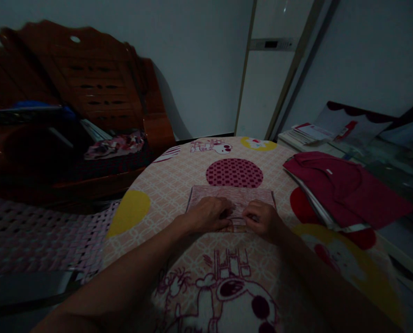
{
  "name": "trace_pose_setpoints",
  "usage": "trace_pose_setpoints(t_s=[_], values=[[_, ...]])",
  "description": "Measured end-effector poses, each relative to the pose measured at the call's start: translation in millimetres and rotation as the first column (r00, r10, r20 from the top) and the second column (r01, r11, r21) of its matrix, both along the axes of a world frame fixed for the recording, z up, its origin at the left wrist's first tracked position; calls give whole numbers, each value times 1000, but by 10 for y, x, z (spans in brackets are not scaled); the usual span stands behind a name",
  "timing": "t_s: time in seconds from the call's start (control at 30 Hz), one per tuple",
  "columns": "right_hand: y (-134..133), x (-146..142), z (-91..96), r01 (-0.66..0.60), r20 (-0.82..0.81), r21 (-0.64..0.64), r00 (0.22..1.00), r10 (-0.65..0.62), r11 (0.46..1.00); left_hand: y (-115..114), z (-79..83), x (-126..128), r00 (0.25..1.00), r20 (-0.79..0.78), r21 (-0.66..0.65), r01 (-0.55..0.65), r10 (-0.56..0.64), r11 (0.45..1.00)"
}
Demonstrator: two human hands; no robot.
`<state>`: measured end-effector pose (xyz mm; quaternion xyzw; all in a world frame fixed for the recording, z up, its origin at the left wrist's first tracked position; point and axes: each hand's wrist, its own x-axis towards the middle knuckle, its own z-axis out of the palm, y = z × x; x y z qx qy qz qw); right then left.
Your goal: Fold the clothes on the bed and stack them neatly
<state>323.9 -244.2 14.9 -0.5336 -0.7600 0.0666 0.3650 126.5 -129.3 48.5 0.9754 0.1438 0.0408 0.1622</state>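
A folded pink heathered shirt (234, 192) lies flat on the round table in front of me, with a curved neckline-like edge near its front side. My left hand (211, 212) rests on its left half, fingers curled down and thumb low by the near edge. On the right half, my right hand (262, 217) is closed, its fingertips bent in at the curved edge of the cloth. A small gap separates the two hands. Their fingertips are partly hidden, and the light is dim.
A patterned tablecloth (178, 180) covers the table. Stacked folded clothes with a dark red shirt (341, 185) on top lie at the right edge. Beyond are papers (314, 132) and a glass-topped surface. A wooden bench (98, 88) and woven chair (36, 236) stand left.
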Motion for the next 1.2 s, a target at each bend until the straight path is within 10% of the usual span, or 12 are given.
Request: trace_pose_setpoints(t_s=[0.3, 1.07, 1.2], values=[[5, 29, -6, 8, -84, -34, 996, -11, 999, -47, -28, 39, 999, 42, 49, -35, 33, 998], [15, 36, 18, -105, 174, -33, 979, 109, 994, 17, -21, 25, 951, 157, -353, 307, -268, 884], [-7, 105, 87, 22, -42, 21, 999, -21, 1000, 31, -14, 4, 960, 220, -435, 255, -173, 863]])
